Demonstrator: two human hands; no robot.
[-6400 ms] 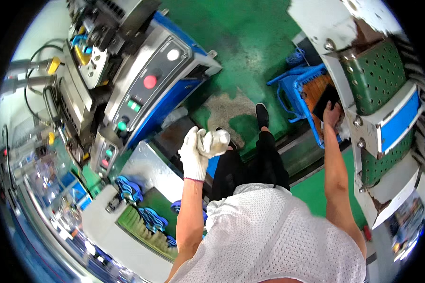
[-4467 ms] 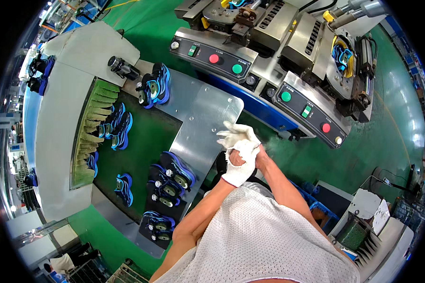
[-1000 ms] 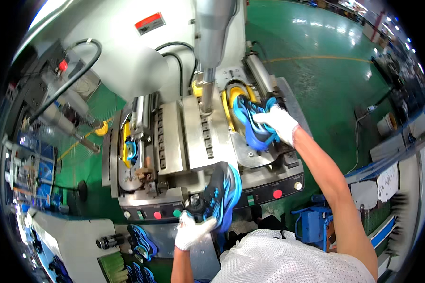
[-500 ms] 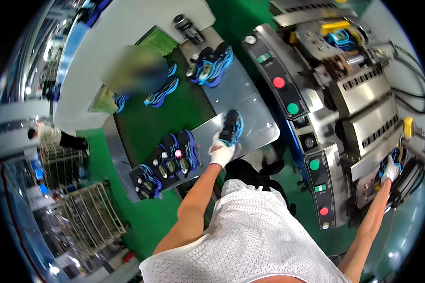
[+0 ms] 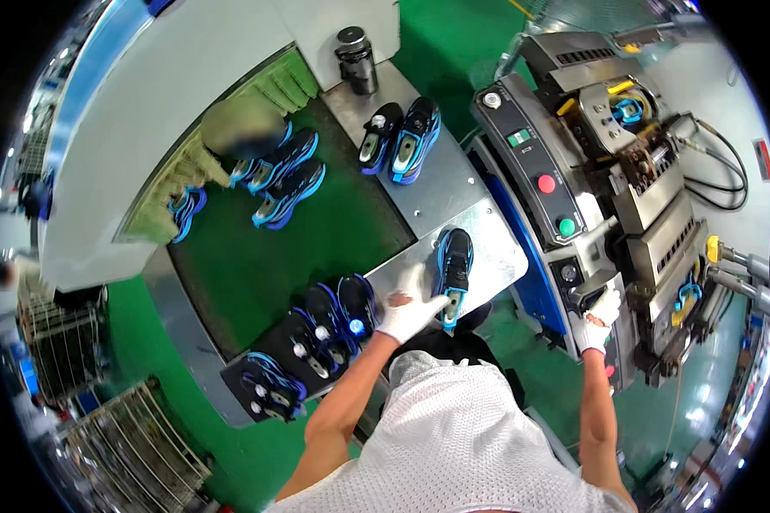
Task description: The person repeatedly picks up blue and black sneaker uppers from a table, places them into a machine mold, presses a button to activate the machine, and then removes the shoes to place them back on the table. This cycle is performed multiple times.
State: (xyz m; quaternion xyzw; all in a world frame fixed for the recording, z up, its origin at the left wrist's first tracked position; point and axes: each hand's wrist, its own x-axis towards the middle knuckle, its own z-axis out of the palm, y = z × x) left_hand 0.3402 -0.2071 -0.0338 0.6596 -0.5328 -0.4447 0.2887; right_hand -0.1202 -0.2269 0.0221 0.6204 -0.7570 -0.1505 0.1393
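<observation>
Between Table (image 5: pixel 492 256) and Machine (image 5: pixel 659 248)

Spreads left hand (image 5: pixel 409 312), released, with thumb by the heel end of a black-and-blue shoe (image 5: pixel 456 267), set on the table with long axis running away from the body (image 5: pixel 453 427) and toe pointing outward. Lays right hand (image 5: pixel 597 318) over the machine's control panel (image 5: pixel 623 355); cannot tell whether clenched or loose.

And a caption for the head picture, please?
Gloved left hand beside a blue-black shoe, gloved right hand over a control panel.
</observation>
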